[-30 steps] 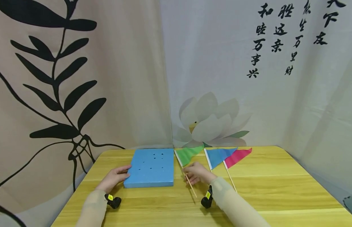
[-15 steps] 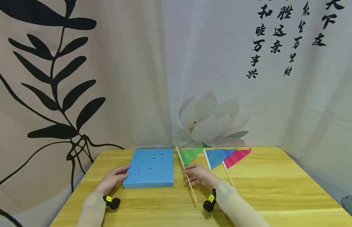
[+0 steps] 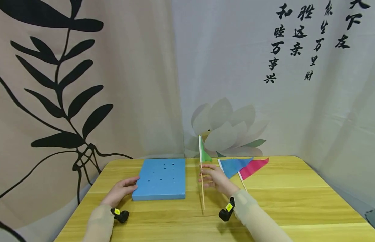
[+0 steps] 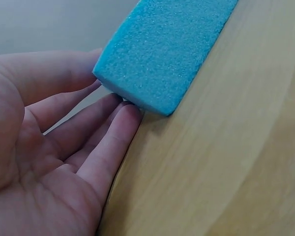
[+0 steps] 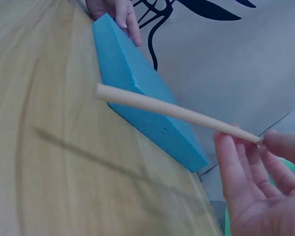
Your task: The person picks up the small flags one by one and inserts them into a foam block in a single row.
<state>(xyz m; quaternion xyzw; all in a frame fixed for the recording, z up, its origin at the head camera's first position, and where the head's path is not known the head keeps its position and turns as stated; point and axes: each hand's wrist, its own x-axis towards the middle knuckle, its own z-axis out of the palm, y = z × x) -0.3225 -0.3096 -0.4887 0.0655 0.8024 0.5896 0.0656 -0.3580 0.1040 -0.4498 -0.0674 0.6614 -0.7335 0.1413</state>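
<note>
One flag is off the worktop [image 3: 299, 201], and the other two lie on it — that is as far as the work in hand appears to have got. The person's right hand [image 3: 216, 178] has its fingers pinching the stick of the green flag [image 3: 204, 155], just below the cloth. The flag stands almost upright, to the right of the blue board [image 3: 163, 190] and well apart from the holes [image 3: 164, 168] in its upper face. The stick's lower end hangs clear of the wood; the right wrist view shows it apart from its shadow.

The left hand [image 3: 120, 190] grasps nothing: its fingers, fairly straight, touch the left side of the board, which lies flat on the left part of the worktop. They seem to be steadying it, judging by how they rest.

Of what is left, the blue flag [image 3: 234, 166] and the pink flag [image 3: 254, 167] lie on the far right, beyond the right hand and held by neither hand. Their cloths meet or overlap — which of the two cannot be told. No flag stands in any of the board's holes, so nothing looks finished there; picking up the green flag seems to be the only step done.
</note>
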